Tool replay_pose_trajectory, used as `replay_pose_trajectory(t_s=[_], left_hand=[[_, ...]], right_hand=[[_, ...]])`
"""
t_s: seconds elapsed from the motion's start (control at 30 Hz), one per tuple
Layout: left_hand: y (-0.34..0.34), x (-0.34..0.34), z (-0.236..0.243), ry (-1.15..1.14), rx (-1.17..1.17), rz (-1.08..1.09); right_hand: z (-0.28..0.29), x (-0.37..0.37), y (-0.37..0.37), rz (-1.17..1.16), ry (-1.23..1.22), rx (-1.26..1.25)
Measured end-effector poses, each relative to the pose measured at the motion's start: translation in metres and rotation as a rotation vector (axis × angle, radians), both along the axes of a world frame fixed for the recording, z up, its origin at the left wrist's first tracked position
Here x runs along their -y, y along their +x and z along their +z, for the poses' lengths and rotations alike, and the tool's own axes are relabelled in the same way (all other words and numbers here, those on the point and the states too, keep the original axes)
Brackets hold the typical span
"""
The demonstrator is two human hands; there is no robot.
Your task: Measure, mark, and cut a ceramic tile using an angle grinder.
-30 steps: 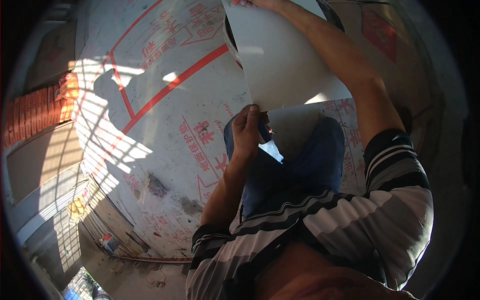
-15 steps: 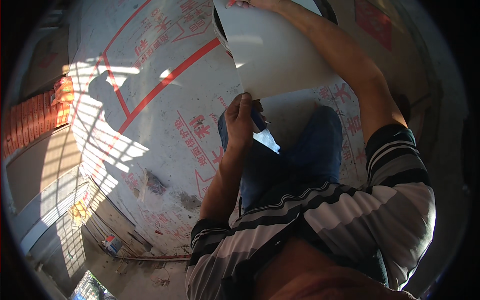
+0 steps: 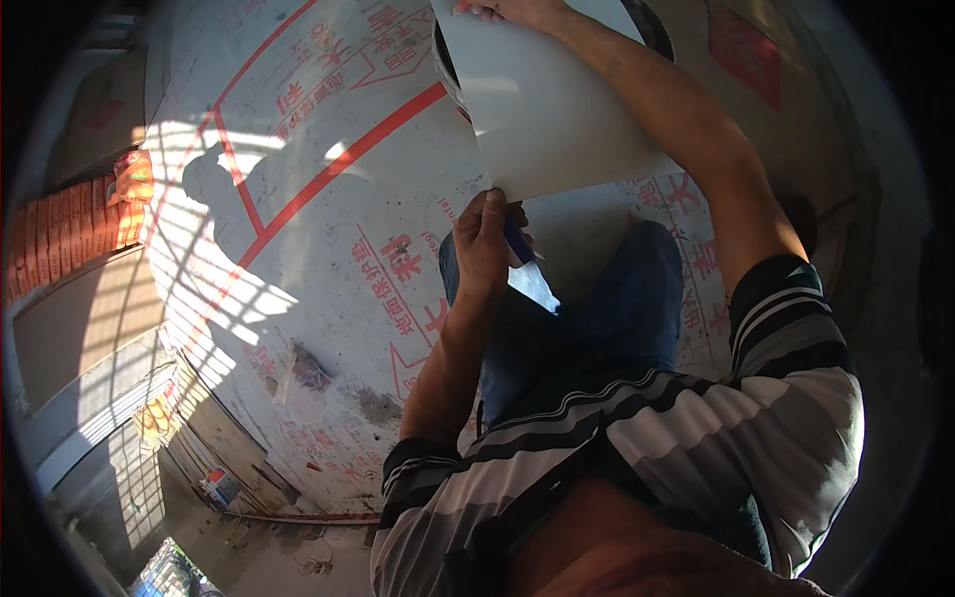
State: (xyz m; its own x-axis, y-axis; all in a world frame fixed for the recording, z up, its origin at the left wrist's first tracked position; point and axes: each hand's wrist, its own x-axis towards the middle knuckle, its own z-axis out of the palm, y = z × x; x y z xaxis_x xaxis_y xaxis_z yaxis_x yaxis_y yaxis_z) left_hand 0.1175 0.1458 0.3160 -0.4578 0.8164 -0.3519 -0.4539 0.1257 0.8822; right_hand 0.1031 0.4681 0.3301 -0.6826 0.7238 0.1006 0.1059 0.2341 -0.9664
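several orange packs far left; pale panel overlaps round object; left hand pinches panel, right hand curled, hold unclear.

A smooth, flat, pale grey rectangular panel sits slightly aslant above the knees, its far end cut off by the view, its near left corner pinched in the left hand. Beneath those fingers shows a dark blue object, mostly hidden.
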Motion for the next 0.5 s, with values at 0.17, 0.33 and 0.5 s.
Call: replay_pose_trajectory(t_s=[0.17, 0.33, 0.5], left_hand=[[-0.001, 0.0, -0.002, 0.014, -0.003, -0.013], [-0.003, 0.0, -0.003, 0.024, -0.017, -0.035], [-0.003, 0.002, -0.003, -0.005, -0.028, -0.035]], right_hand=[[0.012, -0.014, -0.014, -0.024, 0.006, 0.081], [0.014, -0.017, -0.019, -0.01, 0.013, 0.079], [0.003, -0.017, -0.016, -0.049, 0.053, 0.106]])
